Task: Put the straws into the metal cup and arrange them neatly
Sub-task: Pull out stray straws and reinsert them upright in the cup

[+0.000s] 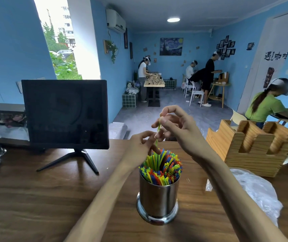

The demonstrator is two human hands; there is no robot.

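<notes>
A shiny metal cup (158, 199) stands upright on the wooden counter, near its front edge. It is packed with several coloured straws (161, 167) that fan out at the rim. Above the cup my right hand (176, 126) pinches a single green straw (158, 132) that hangs almost upright, its lower end among the other straws. My left hand (142, 145) is just left of it, fingers curled, fingertips touching the green straw's lower part and the tops of the straws in the cup.
A black monitor (65, 113) on a stand sits at the left of the counter (52, 198). A wooden holder (251, 147) stands at the right, with crumpled clear plastic wrap (256, 191) in front of it. Several people work at tables farther back in the room.
</notes>
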